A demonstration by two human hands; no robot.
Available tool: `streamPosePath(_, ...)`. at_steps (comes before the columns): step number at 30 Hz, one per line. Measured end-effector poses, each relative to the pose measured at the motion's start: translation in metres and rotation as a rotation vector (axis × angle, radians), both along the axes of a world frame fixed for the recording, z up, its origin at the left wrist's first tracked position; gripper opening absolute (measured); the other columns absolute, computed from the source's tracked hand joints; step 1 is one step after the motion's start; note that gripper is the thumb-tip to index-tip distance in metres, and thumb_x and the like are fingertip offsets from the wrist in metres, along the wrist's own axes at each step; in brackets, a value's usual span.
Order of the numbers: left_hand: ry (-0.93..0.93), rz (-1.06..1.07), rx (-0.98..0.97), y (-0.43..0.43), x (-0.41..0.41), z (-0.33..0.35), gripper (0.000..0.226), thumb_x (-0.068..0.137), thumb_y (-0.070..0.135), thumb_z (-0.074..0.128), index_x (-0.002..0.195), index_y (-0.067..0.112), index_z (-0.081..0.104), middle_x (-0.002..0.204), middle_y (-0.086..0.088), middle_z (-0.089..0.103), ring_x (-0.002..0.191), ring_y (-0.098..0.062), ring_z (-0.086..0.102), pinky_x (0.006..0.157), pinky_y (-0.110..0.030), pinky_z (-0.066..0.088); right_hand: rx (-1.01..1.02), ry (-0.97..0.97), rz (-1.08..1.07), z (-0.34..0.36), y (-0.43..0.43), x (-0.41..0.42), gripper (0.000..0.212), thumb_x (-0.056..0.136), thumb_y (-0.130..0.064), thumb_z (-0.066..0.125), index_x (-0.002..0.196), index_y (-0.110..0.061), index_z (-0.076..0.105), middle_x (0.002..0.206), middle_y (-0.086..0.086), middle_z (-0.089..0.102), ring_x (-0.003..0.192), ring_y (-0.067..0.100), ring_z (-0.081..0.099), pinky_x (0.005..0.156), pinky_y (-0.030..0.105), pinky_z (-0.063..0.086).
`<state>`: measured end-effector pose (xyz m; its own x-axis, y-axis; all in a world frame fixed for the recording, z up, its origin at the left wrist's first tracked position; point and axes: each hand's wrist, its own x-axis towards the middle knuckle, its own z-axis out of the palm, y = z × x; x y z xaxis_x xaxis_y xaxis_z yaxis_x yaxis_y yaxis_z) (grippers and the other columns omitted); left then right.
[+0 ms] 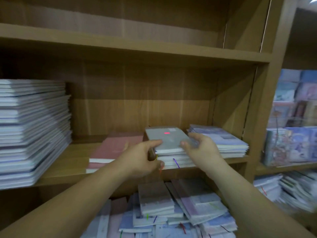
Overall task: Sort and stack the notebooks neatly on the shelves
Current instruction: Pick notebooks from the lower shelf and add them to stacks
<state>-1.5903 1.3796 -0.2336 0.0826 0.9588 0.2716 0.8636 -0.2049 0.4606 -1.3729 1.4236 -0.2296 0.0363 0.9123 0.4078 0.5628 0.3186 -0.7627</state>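
We look at a middle shelf (68, 167) that is partly sorted. A tall stack (30, 131) at left, a pink stack (111, 148) and a lilac stack (223, 140) at right lie flat. Between the last two sits the grey stack (169, 141). Our left hand (140, 157) grips its left corner, thumb on top, and our right hand (202, 150) clasps its right edge. We judge that much remains: a loose heap (180, 208) (covers askew) lies jumbled underneath. Blur hides the cover print and the right fingertips, and the tall stack is cut off at left.
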Motion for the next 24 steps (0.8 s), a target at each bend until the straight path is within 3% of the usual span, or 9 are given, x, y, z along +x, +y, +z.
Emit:
streamPosePath(3,0.083,0.005,0.06,-0.007,0.005,-0.002,0.088,0.079,0.06,0.075,0.155,0.044,0.032,0.119,0.02,0.067,0.129,-0.01,0.054,0.125,-0.055,0.004,0.137,-0.246,0.127,0.006,-0.011,0.002,0.053,0.084,-0.045,0.077,0.133,-0.029,0.065,0.141,-0.001,0.058,0.136,0.014,0.048,0.115,0.031,0.036)
streamPosePath(7,0.069,-0.002,0.173,-0.005,0.022,-0.011,0.087,0.082,0.045,0.079,0.156,0.038,0.033,0.126,0.009,0.069,0.131,-0.011,0.053,0.123,-0.034,-0.002,0.134,-0.616,0.21,-0.009,-0.014,0.018,0.079,0.072,-0.06,0.081,0.144,-0.048,0.049,0.158,-0.007,0.04,0.148,0.011,0.031,0.121,0.034,0.029)
streamPosePath(10,0.073,-0.03,0.223,0.002,0.032,-0.019,0.079,0.089,0.031,0.074,0.156,0.04,0.033,0.108,0.009,0.066,0.125,-0.018,0.05,0.114,-0.019,0.013,0.275,-0.636,0.127,-0.012,-0.008,0.033,0.068,0.077,-0.056,0.079,0.14,-0.045,0.054,0.151,-0.006,0.05,0.141,0.015,0.042,0.117,0.035,0.034)
streamPosePath(12,0.029,-0.031,0.201,0.007,0.038,-0.02,0.078,0.09,0.025,0.07,0.155,0.044,0.032,0.105,0.007,0.059,0.119,-0.018,0.048,0.104,-0.022,0.036,0.321,-0.7,0.066,-0.013,-0.005,0.038,0.064,0.079,-0.057,0.076,0.139,-0.039,0.059,0.144,-0.004,0.057,0.134,0.02,0.05,0.111,0.035,0.038)
streamPosePath(14,-0.02,-0.048,0.158,0.012,0.043,-0.018,0.079,0.089,0.021,0.07,0.154,0.046,0.033,0.105,0.008,0.052,0.113,-0.016,0.053,0.1,-0.024,0.046,0.35,-0.748,0.02,-0.016,-0.002,0.041,0.062,0.082,-0.062,0.069,0.137,-0.033,0.062,0.136,-0.001,0.062,0.125,0.024,0.056,0.102,0.038,0.046)
streamPosePath(16,-0.058,-0.046,0.151,0.016,0.047,-0.018,0.076,0.088,0.029,0.071,0.153,0.045,0.036,0.108,0.011,0.054,0.109,-0.012,0.058,0.101,-0.025,0.048,0.393,-0.744,-0.005,-0.022,0.0,0.04,0.062,0.088,-0.068,0.054,0.133,-0.027,0.065,0.129,0.004,0.065,0.12,0.027,0.06,0.1,0.04,0.049)
streamPosePath(19,-0.191,0.0,0.198,0.019,0.054,-0.025,0.067,0.088,0.052,0.07,0.149,0.046,0.044,0.121,0.014,0.066,0.112,-0.007,0.062,0.102,-0.024,0.048,0.463,-0.668,-0.037,-0.031,0.005,0.036,0.056,0.096,-0.061,0.042,0.126,-0.022,0.069,0.126,0.008,0.068,0.122,0.028,0.061,0.107,0.045,0.047)
streamPosePath(22,-0.263,0.062,0.253,0.021,0.062,-0.031,0.059,0.09,0.049,0.069,0.146,0.04,0.051,0.13,0.01,0.066,0.119,-0.006,0.061,0.1,-0.017,0.045,0.477,-0.644,-0.076,-0.038,0.009,0.031,0.052,0.099,-0.055,0.037,0.129,-0.025,0.067,0.133,0.008,0.065,0.131,0.027,0.056,0.115,0.048,0.037)
streamPosePath(24,-0.375,0.066,0.229,0.025,0.063,-0.03,0.057,0.089,0.046,0.073,0.143,0.034,0.057,0.124,0.014,0.065,0.119,-0.001,0.057,0.099,-0.015,0.041,0.481,-0.664,-0.082,-0.041,0.011,0.03,0.052,0.101,-0.054,0.033,0.136,-0.03,0.063,0.138,0.007,0.062,0.136,0.027,0.051,0.119,0.051,0.03)
